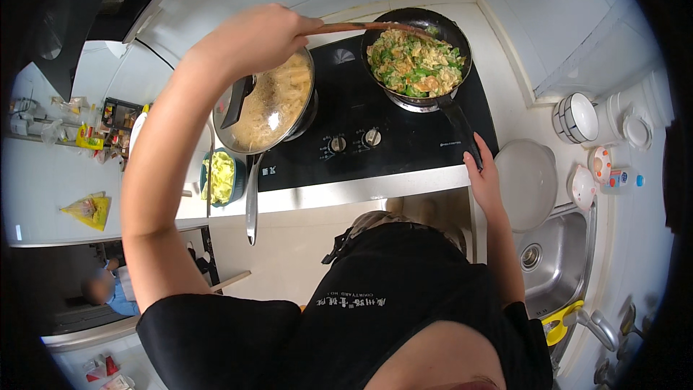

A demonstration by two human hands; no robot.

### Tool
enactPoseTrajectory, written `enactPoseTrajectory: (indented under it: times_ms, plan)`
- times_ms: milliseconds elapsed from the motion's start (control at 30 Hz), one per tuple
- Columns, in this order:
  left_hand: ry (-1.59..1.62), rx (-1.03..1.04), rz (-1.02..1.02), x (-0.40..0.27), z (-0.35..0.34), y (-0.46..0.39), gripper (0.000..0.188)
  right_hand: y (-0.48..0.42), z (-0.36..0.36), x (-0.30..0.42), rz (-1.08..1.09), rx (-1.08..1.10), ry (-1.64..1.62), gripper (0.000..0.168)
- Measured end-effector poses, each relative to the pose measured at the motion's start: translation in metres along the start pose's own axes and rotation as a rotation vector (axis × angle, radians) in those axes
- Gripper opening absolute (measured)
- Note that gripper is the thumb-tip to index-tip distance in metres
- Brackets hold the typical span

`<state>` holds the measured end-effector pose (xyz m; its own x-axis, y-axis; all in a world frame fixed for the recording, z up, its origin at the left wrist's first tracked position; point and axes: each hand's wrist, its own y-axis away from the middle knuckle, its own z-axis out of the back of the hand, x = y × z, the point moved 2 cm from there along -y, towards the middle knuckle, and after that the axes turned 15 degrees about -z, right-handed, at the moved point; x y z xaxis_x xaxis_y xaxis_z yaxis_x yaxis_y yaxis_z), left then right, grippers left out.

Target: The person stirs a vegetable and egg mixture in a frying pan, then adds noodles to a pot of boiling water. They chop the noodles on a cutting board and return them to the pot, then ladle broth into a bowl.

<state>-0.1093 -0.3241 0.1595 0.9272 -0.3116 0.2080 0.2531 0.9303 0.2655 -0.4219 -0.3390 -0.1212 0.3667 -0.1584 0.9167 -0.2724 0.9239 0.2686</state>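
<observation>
My left hand [281, 35] is closed on a wooden spatula [352, 27], reaching over a lidded pan. The spatula's far end rests in a black frying pan [463, 46] of scrambled egg and green vegetable pieces [417, 65]. My right hand [483, 173] grips this pan's black handle [460, 124]. Below my left hand, a glass-lidded pan [276, 111] with a steel handle [252, 200] holds pale pieces in bubbling liquid. Both pans stand on the black glass cooktop [400, 146]. A blue-green basket [238, 179] of cut pale green leaves [221, 176] sits beside the lidded pan.
Right of the cooktop are a large round plate [525, 184], stacked bowls [582, 116], small dishes [582, 187] and a steel sink [557, 260] with a yellow item [560, 322] at its edge. Walls rise behind and right. Another person [122, 292] is visible through an opening at lower left.
</observation>
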Motion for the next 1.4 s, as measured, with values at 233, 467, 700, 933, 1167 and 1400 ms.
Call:
enactPoseTrajectory:
  times_ms: [233,467,700,933,1167,1400]
  plan:
    - [-0.164,0.152,-0.144,-0.017,-0.024,0.012,0.029,0.002,0.002,0.008,-0.027,0.031,0.014,0.043]
    - [-0.199,0.070,-0.090,-0.006,-0.073,-0.031,0.027,0.002,0.000,0.011,0.089,0.038,0.124,0.044]
    - [-0.070,0.081,-0.012,0.007,-0.052,-0.025,0.031,-0.001,0.001,0.007,0.129,0.030,0.127,0.045]
    - [-0.192,-0.199,-0.039,0.007,-0.043,-0.049,0.018,0.001,0.002,0.009,0.106,0.014,0.139,0.046]
    - [-0.250,0.034,-0.135,-0.024,-0.081,-0.067,0.026,0.000,0.002,0.003,0.030,0.018,0.151,0.048]
    - [-0.159,-0.117,0.026,-0.006,-0.069,-0.023,0.034,0.003,0.002,0.005,-0.063,0.018,0.085,0.048]
